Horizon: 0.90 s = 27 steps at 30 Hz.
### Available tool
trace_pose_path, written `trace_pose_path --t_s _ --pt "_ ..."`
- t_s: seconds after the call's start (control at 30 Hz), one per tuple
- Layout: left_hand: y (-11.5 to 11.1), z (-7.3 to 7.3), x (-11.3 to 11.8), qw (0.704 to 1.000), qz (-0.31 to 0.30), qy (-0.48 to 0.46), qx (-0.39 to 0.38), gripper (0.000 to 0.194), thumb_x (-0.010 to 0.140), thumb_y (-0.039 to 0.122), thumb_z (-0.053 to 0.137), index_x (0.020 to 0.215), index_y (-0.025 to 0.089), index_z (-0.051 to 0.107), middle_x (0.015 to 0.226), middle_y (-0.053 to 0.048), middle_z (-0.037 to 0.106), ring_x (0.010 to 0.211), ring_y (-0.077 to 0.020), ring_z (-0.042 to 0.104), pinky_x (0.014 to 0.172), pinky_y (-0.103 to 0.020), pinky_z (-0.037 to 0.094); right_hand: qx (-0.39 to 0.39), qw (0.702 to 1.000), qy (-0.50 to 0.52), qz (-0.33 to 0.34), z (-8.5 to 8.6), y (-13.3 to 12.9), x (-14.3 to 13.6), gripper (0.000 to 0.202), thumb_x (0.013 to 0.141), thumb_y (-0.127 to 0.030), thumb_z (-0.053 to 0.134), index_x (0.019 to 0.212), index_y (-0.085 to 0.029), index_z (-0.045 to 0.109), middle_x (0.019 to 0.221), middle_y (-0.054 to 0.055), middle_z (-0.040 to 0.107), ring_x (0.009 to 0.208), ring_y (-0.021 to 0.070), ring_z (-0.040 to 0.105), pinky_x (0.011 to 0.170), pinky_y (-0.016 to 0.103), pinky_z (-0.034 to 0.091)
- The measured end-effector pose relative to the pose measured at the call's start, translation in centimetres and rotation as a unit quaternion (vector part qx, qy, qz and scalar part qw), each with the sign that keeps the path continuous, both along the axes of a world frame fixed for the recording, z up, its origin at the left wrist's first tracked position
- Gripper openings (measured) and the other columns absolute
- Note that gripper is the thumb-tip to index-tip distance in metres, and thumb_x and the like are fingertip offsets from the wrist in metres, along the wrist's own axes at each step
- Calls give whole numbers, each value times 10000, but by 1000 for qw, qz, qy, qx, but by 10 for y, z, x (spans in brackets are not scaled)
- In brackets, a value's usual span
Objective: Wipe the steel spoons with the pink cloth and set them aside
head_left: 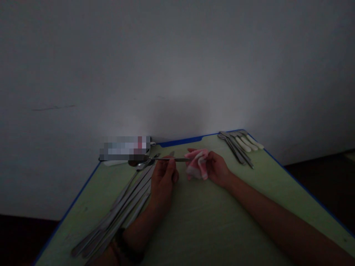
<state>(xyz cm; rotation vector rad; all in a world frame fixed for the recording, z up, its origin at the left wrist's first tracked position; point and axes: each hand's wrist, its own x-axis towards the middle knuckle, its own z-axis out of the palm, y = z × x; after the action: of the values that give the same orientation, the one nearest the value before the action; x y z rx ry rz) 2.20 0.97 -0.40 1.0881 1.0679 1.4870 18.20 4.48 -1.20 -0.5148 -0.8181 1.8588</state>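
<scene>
A metal utensil (181,160) with a long thin handle lies level between my hands above the table. My left hand (164,179) is closed round its middle, thumb on top. The far left end of the utensil overlaps other pieces, so its shape is hard to make out. My right hand (217,169) pinches a pink and white cloth (197,166), which is bunched around the utensil's right end and hides its tip.
Several long metal utensils (122,208) lie slantwise at the left, partly under my left forearm. At the back right are several more, some white-handled (244,144). A blurred-out item (124,148) stands back left. The green table (210,229) meets a wall.
</scene>
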Motion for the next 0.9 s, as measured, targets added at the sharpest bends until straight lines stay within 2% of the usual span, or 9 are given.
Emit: trace_pose_path --t_s 0.1,0.2,0.37,0.53,0.63,0.8,0.9 --pt "-2 2 0 1000 5 23 -4 182 816 368 613 857 203 548 565 89 402 435 -49 357 415 -170 275 -4 1000 7 -1 1 -1 0 416 649 -241 450 989 -143 667 940 74 700 815 223 613 732 353 501" --pt "-3 5 0 997 20 72 -19 197 804 374 623 859 189 583 539 86 419 429 -55 354 412 -174 274 -3 1000 -6 0 2 -2 -2 395 672 -238 461 1001 -157 664 935 66 699 797 213 610 695 339 498" --pt "-4 10 0 988 27 146 -44 233 787 355 628 882 142 622 486 79 414 437 -70 365 415 -178 281 51 992 -105 -45 0 -2 -4 271 682 -223 580 925 -172 688 894 44 695 752 161 603 678 271 470" --pt "-4 12 -2 978 12 202 -60 219 807 362 599 848 148 617 494 74 439 452 -76 381 439 -178 301 80 984 -154 -41 -5 -2 -4 282 709 -292 620 960 -177 678 908 54 688 702 158 601 596 267 459" --pt "-4 10 -2 975 -3 209 -72 241 819 396 582 825 156 613 490 74 434 453 -79 386 444 -180 299 78 981 -166 -65 -7 -1 -4 243 710 -284 611 920 -186 683 923 46 689 735 165 605 644 277 464" --pt "-2 2 -1 982 -17 176 -68 301 837 418 552 695 155 583 475 64 428 439 -72 391 440 -183 302 54 969 -187 -154 -12 1 -8 217 722 -295 571 856 -169 686 824 36 689 714 153 585 671 261 433" --pt "-2 0 1 993 -43 101 -46 252 835 404 559 864 161 619 561 63 461 423 -55 380 415 -177 298 19 965 -167 -199 -13 3 -10 221 704 -298 566 838 -169 685 789 27 685 678 147 568 640 257 421"
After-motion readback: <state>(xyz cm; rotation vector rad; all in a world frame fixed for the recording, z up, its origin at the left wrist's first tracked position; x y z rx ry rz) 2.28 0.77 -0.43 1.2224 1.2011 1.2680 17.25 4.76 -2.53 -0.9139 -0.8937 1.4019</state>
